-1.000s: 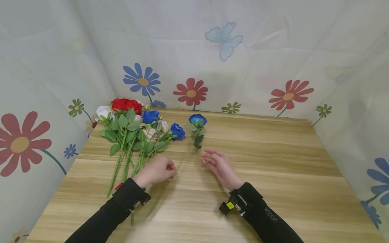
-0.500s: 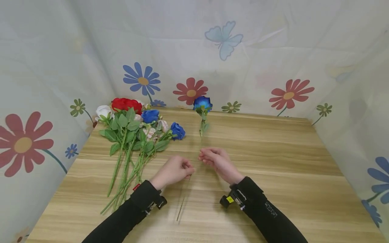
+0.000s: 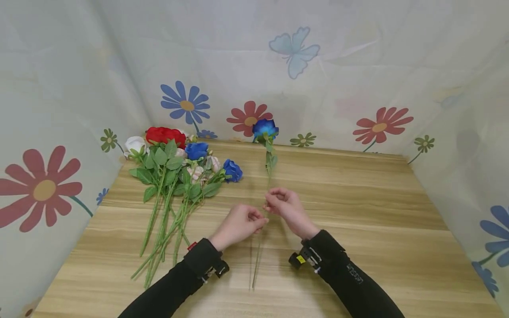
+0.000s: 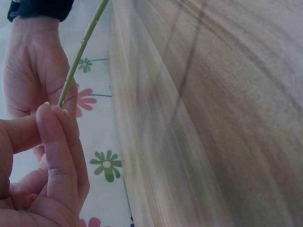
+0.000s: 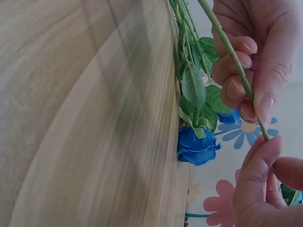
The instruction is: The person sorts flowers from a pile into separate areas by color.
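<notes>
A single blue rose (image 3: 265, 128) stands almost upright over the table, its blossom towards the back wall in the head view. My left hand (image 3: 240, 224) pinches its thin green stem (image 5: 233, 54) between thumb and fingertips, about midway along. Just above that grip, my right hand (image 3: 291, 213) pinches the same stem with thumb and forefinger. In the right wrist view the fingertips of both hands lie close together on the stem. Below the left hand, the bare stem end (image 3: 255, 276) points towards the table's near side.
Left on the wooden table (image 3: 358, 212) lies a pile of artificial flowers: a red bloom (image 3: 165, 137), a white rose (image 3: 135, 145), blue roses (image 3: 232, 170) and pale pink ones (image 3: 195, 173), with long green stems towards me. A flower-printed white curtain (image 3: 338, 88) surrounds the table.
My left hand has moved right, bringing the blue rose from a slant to nearly upright, its blossom higher in view. My right hand has closed its fingers on the stem.
</notes>
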The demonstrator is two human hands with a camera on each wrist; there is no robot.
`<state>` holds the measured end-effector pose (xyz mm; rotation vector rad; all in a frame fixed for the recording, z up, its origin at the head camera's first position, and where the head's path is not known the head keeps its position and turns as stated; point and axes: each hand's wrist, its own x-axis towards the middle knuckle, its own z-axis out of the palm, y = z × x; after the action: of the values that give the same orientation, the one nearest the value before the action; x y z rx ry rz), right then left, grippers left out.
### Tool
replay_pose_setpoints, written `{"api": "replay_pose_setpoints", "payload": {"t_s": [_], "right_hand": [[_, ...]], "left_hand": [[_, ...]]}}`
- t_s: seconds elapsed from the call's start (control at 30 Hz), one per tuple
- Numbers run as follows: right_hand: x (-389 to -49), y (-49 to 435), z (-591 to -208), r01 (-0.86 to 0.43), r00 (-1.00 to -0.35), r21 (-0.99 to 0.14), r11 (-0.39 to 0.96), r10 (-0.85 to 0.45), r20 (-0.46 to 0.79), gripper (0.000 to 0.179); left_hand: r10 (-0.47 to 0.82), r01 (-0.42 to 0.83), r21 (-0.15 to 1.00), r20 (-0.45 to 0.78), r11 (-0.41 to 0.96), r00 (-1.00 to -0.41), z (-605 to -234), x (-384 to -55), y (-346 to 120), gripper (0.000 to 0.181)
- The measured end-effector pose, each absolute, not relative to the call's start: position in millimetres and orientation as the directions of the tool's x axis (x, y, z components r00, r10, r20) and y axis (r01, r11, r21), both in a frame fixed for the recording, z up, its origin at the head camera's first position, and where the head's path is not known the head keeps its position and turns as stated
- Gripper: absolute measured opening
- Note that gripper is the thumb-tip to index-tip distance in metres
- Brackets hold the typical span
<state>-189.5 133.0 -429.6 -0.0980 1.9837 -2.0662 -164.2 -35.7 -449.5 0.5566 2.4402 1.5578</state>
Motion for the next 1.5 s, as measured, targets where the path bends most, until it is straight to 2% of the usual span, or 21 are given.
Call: {"api": "replay_pose_setpoints", "payload": {"t_s": [0.13,0.27,0.37,0.53,0.67,0.93,1.17,1.5], "right_hand": [[-190,138,-428,0.137,-0.963,-0.99,-0.015,-0.235,-0.13,0.024],[-191,148,-430,0.132,-0.964,-0.991,0.009,-0.231,-0.13,0.021],[-193,160,-433,0.134,-0.965,-0.991,0.031,-0.223,-0.137,0.024],[-195,184,-440,0.15,-0.966,-0.987,0.058,-0.204,-0.159,0.029],[-196,206,-443,0.155,-0.967,-0.983,0.101,-0.189,-0.172,0.03],[-194,257,-439,0.148,-0.969,-0.964,0.222,-0.163,-0.187,0.033],[-193,307,-436,0.129,-0.966,-0.916,0.379,-0.16,-0.202,0.035],[-185,385,-425,0.16,-0.957,-0.843,0.513,-0.129,-0.26,0.04]], "left_hand": [[0.412,0.224,0.909,0.064,0.352,-0.909,-448,-163,-36,0.019],[0.378,0.274,0.864,0.108,0.422,-0.92,-444,-162,-39,0.022],[0.362,0.333,0.785,0.15,0.522,-0.92,-441,-162,-42,0.028],[0.401,0.447,0.606,0.22,0.658,-0.889,-441,-163,-49,0.038],[0.445,0.51,0.498,0.253,0.701,-0.859,-442,-166,-51,0.039],[0.534,0.579,0.352,0.226,0.735,-0.815,-445,-177,-35,0.039],[0.607,0.636,0.308,0.196,0.708,-0.771,-444,-185,-5,0.04],[0.684,0.7,0.261,0.164,0.665,-0.711,-435,-184,40,0.039]]}}
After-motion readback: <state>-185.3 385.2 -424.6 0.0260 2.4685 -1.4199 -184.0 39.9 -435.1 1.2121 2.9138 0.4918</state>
